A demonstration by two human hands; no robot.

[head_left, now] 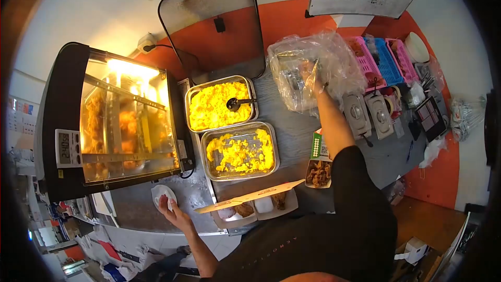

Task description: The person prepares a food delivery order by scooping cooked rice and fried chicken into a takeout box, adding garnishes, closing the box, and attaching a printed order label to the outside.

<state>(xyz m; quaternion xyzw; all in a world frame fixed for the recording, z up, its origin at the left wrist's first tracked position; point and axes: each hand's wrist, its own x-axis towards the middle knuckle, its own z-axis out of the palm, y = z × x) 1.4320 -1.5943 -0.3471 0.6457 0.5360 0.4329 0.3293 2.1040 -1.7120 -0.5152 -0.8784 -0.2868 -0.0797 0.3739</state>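
1. Black shirt [297,243]: filling the lower centre of the frame, nearest the camera.
2. Heated display cabinet [61,91]: standing at left, lit, and holding browned food behind its glass.
3. Round white item [164,189]: lying at lower left, beside or under the fingertips; contact cannot be told.
4. Left hand [180,218]: hovering at lower left, fingers apart, apparently gripping nothing.
5. Upper tray [254,110]: standing at centre, heaped with yellow food, a black spoon [240,102] resting in it.
6. Lower tray [276,151]: standing just below, its yellow food lying thinly and baring the mesh; seemingly much used up.
7. Meal boxes [257,219]: lying at lower centre, holding browned pieces and white rounded portions. Filling looks done or nearly so; the cardboard lids [250,197] are standing raised, so closing appears left.
8. Clear plastic bag [342,62]: lying crumpled at upper centre-right, the thing now being handled.
9. Right hand [314,81]: working at or within the plastic; whether its fingers are together or clamped cannot be told.
10. Small box [319,185]: lying right of centre, holding browned pieces; filled, seemingly, its lid [319,145] standing open.
11. Steel lids [356,113] and coloured baskets [367,65]: occupying the right, apparently playing no part now.
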